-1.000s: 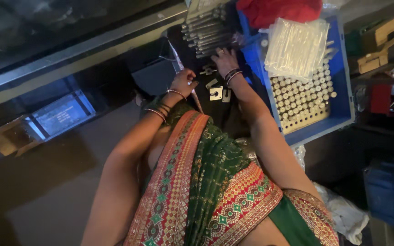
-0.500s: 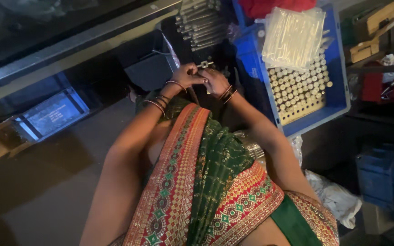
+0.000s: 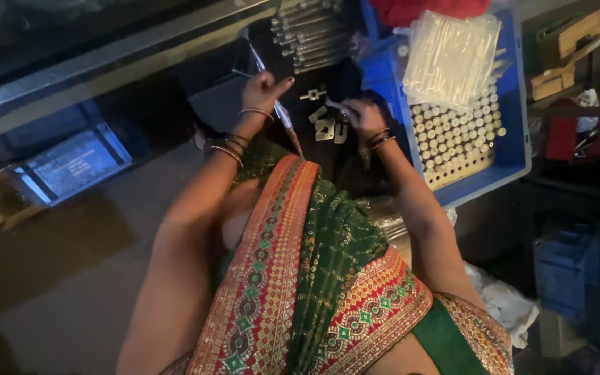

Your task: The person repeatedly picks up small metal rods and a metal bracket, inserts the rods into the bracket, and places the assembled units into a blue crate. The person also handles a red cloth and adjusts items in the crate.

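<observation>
My left hand [image 3: 262,90] is closed around a thin pen-like tool [image 3: 282,114] that slants down toward my lap. My right hand [image 3: 364,114] pinches a small metal piece [image 3: 335,105] at its fingertips. Between the two hands, small flat metal brackets [image 3: 324,129] lie on a dark work surface [image 3: 345,76]. Just beyond the hands a row of grey metal rods [image 3: 310,35] lies stacked. Both wrists wear bangles. A green and red patterned cloth [image 3: 314,278] covers my lap.
A blue crate [image 3: 515,139] on the right holds rows of white cylindrical parts [image 3: 453,132] and a clear plastic bag [image 3: 449,55]. Red cloth [image 3: 425,10] lies behind it. Cardboard boxes [image 3: 564,42], lower blue crates [image 3: 564,271] and a grey tray [image 3: 78,163] surround the spot.
The hands were together over the brackets half a second ago. They have since parted: the left moved left with the tool, the right moved right with a small piece.
</observation>
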